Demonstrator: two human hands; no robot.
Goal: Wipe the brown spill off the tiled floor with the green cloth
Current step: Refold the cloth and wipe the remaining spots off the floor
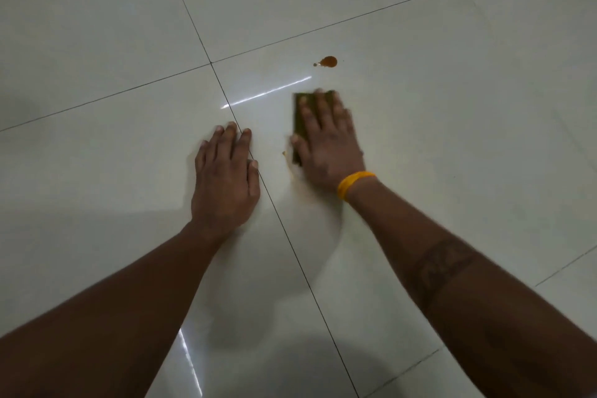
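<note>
A small brown spill (328, 62) lies on the glossy white tiled floor (452, 107), a little beyond my right hand. My right hand (326, 142) presses flat on a folded green cloth (298, 113), fingers spread over it; only the cloth's left edge and far corner show. The hand and cloth look motion-blurred. A faint yellowish-brown smear (286, 155) sits at the cloth's near left edge. My left hand (226, 171) rests palm down on the floor, fingers apart, holding nothing, across a grout line.
Dark grout lines (210, 62) cross the floor and meet at the upper left of the hands. A bright light streak (268, 92) reflects off the tile just left of the cloth. A yellow band (353, 182) circles my right wrist.
</note>
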